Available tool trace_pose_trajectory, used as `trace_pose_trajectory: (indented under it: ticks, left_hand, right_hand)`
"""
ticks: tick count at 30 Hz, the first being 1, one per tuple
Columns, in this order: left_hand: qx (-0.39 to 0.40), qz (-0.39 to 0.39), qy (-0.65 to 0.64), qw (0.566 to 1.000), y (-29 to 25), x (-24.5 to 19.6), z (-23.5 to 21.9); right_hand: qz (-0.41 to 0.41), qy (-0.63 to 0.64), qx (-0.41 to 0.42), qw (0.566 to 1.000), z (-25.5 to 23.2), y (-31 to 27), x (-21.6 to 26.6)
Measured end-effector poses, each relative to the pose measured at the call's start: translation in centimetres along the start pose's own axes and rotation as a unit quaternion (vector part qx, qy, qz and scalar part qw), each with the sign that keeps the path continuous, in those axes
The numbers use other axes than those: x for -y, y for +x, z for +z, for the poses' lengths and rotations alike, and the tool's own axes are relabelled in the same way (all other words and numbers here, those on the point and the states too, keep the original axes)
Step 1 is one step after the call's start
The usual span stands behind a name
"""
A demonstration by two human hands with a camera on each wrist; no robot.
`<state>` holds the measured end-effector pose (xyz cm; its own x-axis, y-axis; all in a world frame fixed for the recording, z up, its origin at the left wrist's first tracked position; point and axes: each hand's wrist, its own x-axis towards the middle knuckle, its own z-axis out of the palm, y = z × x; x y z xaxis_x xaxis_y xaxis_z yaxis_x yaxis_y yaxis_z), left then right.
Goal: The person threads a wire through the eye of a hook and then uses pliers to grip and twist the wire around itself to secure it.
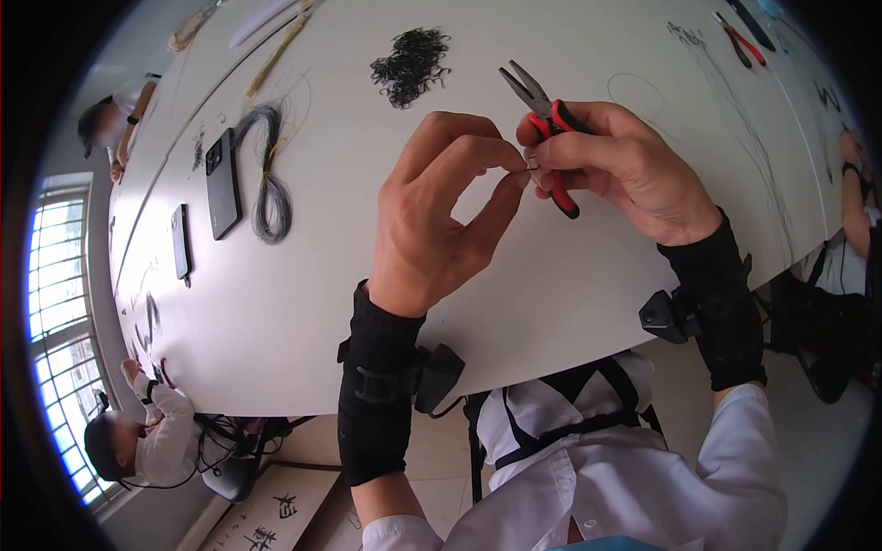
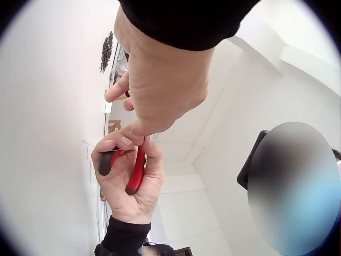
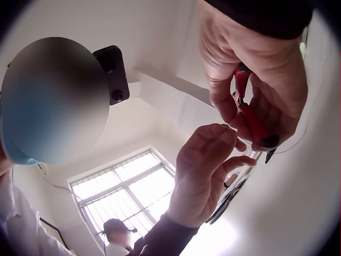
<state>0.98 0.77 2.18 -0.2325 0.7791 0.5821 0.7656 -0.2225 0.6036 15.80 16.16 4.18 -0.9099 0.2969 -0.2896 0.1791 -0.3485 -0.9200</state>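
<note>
left hand (image 1: pixel 427 216) pinching a tiny wire piece (image 1: pixel 531 168), right hand (image 1: pixel 643 179) curling fingers round red-handled pliers (image 1: pixel 540 104), both hovering above a white tabletop (image 1: pixel 514 303) inside its near edge, dark pile (image 1: pixel 410 69) lying far, grey coil (image 1: pixel 267 156) lying left

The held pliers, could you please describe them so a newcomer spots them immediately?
In the head view, find the right hand above the white table. It holds red-and-black pliers, jaws pointing up-left. Unlike the red-handled tool lying at upper right, these are gripped.
</note>
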Motion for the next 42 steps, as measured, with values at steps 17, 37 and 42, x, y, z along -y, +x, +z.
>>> trace_pose_trajectory:
  ticks: [17, 37, 42]
  left_hand:
    - [0.006, -0.019, -0.024, 0.999, -0.2, -0.1, 0.2]
    - [-0.005, -0.126, -0.166, 0.978, -0.2, -0.5, -0.2]
    - [-0.018, -0.151, -0.211, 0.966, -0.2, -0.5, -0.4]
  right_hand:
    - [-0.014, -0.038, 0.0, 0.999, 0.1, -0.1, -0.3]
    - [-0.034, -0.202, -0.033, 0.978, 0.4, -1.7, 0.7]
    - [-0.083, -0.253, -0.074, 0.961, -0.3, -1.4, -0.6]
